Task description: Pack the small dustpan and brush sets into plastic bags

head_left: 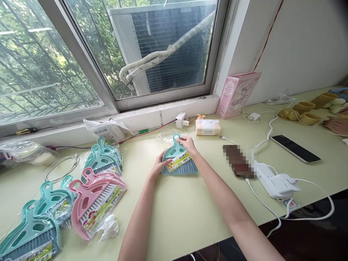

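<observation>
A teal dustpan and brush set (181, 168) with blue-grey bristles and a yellow-green label stands in front of me over the table. My left hand (158, 166) grips its left edge, the thumb lying across the label. Up by the looped handle, my right hand (187, 144) is closed on the set's upper right side. Clear plastic film (164, 136) lies just behind it. To the left are more wrapped sets: pink ones (94, 203), a teal group (102, 157) behind them, and further teal ones (29, 232) at the front left.
A crumpled white tissue (109, 227) lies beside the pink sets. Behind are a tissue pack (208, 127) and a pink box (237, 95). On the right lie a black-screened phone (295, 148), a white power strip (272, 181) and cables. Another person's hand (337, 125) rests at the far right.
</observation>
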{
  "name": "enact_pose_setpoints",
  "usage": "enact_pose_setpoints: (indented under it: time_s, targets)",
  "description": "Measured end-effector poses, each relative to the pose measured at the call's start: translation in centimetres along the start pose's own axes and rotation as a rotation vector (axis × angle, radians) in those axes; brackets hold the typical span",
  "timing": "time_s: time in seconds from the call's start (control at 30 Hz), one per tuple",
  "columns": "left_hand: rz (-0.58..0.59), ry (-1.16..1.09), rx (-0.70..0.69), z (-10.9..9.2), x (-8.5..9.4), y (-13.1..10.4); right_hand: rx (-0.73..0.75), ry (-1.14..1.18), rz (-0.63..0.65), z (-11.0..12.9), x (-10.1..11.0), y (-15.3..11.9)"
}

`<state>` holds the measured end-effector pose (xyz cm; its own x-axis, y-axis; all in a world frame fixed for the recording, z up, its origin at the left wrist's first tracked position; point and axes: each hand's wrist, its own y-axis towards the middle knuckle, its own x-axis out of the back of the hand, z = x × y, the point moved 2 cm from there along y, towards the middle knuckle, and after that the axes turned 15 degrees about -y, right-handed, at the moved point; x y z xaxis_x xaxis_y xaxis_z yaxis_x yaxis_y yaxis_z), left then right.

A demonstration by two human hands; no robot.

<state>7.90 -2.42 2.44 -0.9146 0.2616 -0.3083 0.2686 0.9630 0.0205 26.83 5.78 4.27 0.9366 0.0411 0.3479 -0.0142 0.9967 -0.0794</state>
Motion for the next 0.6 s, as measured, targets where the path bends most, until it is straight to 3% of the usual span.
enact_pose_setpoints:
  time_s: [0.13, 0.33, 0.47, 0.6]
  targets:
    - [0.003, -0.004, 0.005, -0.1, 0.0, -0.1, -0.015, -0.049, -0.102, 0.2, 0.0, -0.4]
    - [0.008, -0.025, -0.005, -0.4, -0.3, -0.2, 0.059, -0.041, -0.001, 0.1, 0.8, -1.7]
    - [0.003, -0.046, -0.039, -0.5, -0.3, -0.1, 0.12, -0.035, 0.096, -1.7, 1.5, -3.5]
    - [-0.029, -0.068, -0.014, -0.3, -0.1, 0.0, 0.082, 0.051, 0.151, -3.7, 1.6, -5.0]
